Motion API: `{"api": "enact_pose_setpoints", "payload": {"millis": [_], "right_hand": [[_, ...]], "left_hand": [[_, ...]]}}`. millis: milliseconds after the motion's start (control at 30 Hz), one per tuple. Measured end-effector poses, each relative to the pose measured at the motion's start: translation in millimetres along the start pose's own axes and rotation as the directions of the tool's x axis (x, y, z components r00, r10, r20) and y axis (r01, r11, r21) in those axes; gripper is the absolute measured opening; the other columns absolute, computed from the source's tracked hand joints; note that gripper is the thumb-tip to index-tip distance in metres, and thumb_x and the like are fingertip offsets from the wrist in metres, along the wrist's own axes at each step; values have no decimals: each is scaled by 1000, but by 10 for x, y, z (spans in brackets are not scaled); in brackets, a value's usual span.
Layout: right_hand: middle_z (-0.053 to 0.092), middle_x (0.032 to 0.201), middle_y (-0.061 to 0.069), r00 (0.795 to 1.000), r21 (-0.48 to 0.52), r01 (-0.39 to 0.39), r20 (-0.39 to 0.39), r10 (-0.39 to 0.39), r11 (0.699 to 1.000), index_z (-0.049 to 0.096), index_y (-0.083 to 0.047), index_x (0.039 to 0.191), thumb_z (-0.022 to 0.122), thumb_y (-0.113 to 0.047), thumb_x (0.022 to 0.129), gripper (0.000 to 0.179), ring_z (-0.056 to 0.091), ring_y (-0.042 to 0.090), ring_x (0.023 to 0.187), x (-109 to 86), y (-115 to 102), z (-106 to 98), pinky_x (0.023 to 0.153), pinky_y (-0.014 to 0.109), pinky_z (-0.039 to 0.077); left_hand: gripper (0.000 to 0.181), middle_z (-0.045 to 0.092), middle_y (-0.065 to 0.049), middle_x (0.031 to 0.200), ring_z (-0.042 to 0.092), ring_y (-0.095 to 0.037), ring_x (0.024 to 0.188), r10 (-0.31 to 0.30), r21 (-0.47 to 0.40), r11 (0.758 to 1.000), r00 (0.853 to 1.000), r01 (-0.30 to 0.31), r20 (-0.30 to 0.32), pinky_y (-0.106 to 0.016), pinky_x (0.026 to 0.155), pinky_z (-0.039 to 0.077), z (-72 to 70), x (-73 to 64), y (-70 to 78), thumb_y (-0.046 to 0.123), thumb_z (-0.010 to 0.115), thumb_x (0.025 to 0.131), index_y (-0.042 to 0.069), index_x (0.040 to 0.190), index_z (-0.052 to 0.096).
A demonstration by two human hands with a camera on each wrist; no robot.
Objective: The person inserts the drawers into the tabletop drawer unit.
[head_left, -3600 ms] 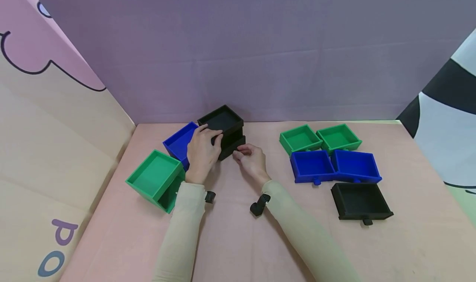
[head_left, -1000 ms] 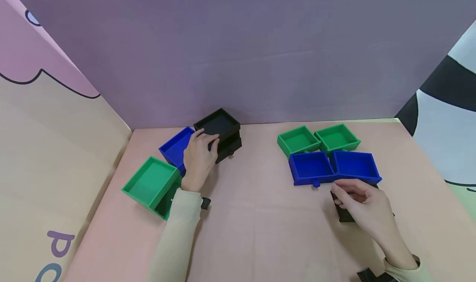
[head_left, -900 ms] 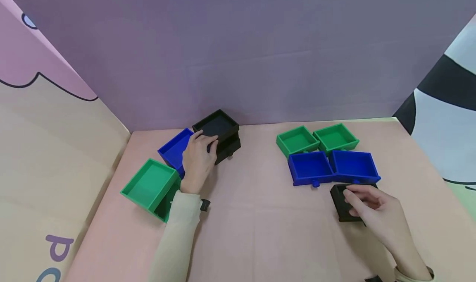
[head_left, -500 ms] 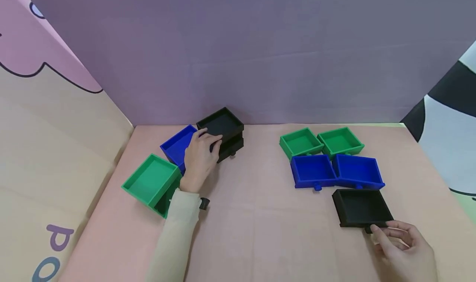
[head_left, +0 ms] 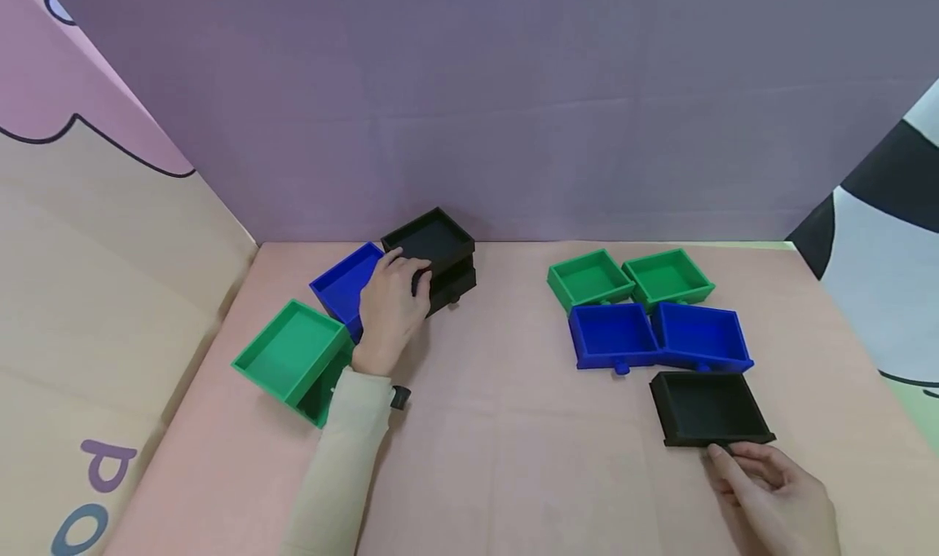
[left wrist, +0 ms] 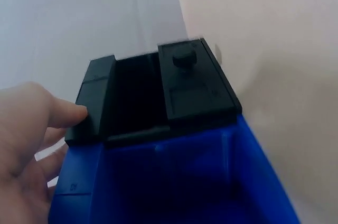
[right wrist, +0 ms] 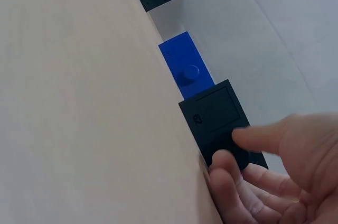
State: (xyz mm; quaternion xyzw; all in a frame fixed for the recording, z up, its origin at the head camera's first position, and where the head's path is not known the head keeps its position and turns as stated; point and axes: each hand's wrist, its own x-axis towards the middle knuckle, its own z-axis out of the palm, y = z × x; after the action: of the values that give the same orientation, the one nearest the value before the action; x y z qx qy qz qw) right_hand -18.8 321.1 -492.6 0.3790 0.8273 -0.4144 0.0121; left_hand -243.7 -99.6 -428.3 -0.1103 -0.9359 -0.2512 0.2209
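Note:
My left hand (head_left: 392,307) reaches over the blue drawer cabinet (head_left: 343,283) and grips the side of the black drawer cabinet (head_left: 428,240) behind it. In the left wrist view, the thumb presses the black wall. That cabinet has an open upper slot (left wrist: 134,94) and, below it, a fitted drawer with a round knob (left wrist: 184,58). On the right, my right hand (head_left: 781,491) pinches the front knob of a loose black drawer (head_left: 707,405) between thumb and fingers. The drawer stands upright, close over the cloth; the right wrist view shows its front panel (right wrist: 214,110).
A green drawer cabinet (head_left: 289,348) with an open front stands at the left. Two green drawers (head_left: 590,277) and two blue drawers (head_left: 614,332) lie behind the black drawer. A grey backdrop (head_left: 506,132) rises at the table's rear edge.
The right hand has left the black cabinet, where a lower drawer now sits, moved right and taken the loose black drawer's knob. The left hand has stayed at the black cabinet.

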Motion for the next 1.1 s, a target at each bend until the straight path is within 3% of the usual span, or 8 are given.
{"api": "enact_pose_setpoints", "payload": {"millis": [200, 367, 500, 667, 733, 933, 1033, 1100], "right_hand": [[79, 84, 2, 1000, 100, 10, 15, -12, 995, 58, 6, 130, 67, -20, 106, 37, 70, 0, 66, 40, 0, 10, 62, 15, 57], [76, 76, -15, 1000, 161, -11, -24, 15, 987, 63, 1, 127, 70, -22, 103, 34, 68, -7, 65, 32, -5, -46, 62, 13, 56], [70, 71, -25, 999, 242, -5, -45, 16, 970, 64, -3, 120, 69, -21, 102, 26, 70, -7, 65, -16, -39, -87, 62, 10, 55], [71, 67, -24, 996, 415, 42, -86, -7, 909, 69, -7, 102, 76, -11, 98, 9, 72, -3, 62, -86, -84, -151, 62, 10, 55], [74, 68, -21, 995, 492, 69, -93, -27, 868, 70, -6, 98, 79, -7, 95, 9, 74, -1, 63, -99, -116, -171, 62, 12, 57], [79, 78, -10, 993, 616, 117, -55, -106, 779, 72, -4, 101, 83, -3, 91, 15, 79, 7, 69, -162, -272, -206, 65, 19, 61], [80, 80, -9, 980, 594, 176, -33, -194, 785, 74, -6, 100, 85, -6, 90, 15, 79, 8, 71, -189, -348, -216, 67, 17, 61], [81, 81, -9, 971, 537, 209, -16, -238, 817, 75, -8, 101, 85, -10, 91, 15, 78, 7, 72, -198, -408, -216, 68, 15, 60]], "left_hand": [[27, 73, -15, 136, 62, -37, 139, 25, 32, 999, 999, -26, 36, -52, 89, 64, -85, 17, -28, 20, 69, 103, 9, 127, 78], [30, 69, -17, 142, 66, -39, 132, -14, 83, 996, 1000, 14, 0, -49, 81, 65, -188, -28, -58, 27, 73, 101, 11, 126, 79], [30, 68, -16, 145, 68, -39, 128, 4, 86, 996, 1000, -4, -2, -47, 76, 65, -207, -95, -104, 24, 70, 103, 12, 129, 79], [30, 67, -14, 147, 71, -39, 123, 45, 87, 995, 999, -43, -12, -43, 67, 64, -186, -138, -147, 23, 67, 105, 15, 132, 77], [30, 67, -14, 147, 72, -39, 122, 56, 87, 995, 998, -53, -23, -42, 66, 64, -180, -137, -158, 23, 68, 105, 15, 132, 77], [29, 68, -13, 146, 72, -38, 121, 57, 72, 996, 997, -53, -44, -39, 60, 61, -164, -135, -180, 23, 69, 104, 17, 131, 78], [27, 68, -12, 146, 72, -38, 122, 35, 56, 998, 998, -32, -56, -38, 56, 59, -156, -142, -166, 23, 69, 104, 17, 129, 79], [27, 69, -12, 145, 71, -38, 123, 24, 48, 999, 998, -21, -60, -38, 57, 59, -152, -147, -157, 23, 69, 103, 17, 127, 80]]}}
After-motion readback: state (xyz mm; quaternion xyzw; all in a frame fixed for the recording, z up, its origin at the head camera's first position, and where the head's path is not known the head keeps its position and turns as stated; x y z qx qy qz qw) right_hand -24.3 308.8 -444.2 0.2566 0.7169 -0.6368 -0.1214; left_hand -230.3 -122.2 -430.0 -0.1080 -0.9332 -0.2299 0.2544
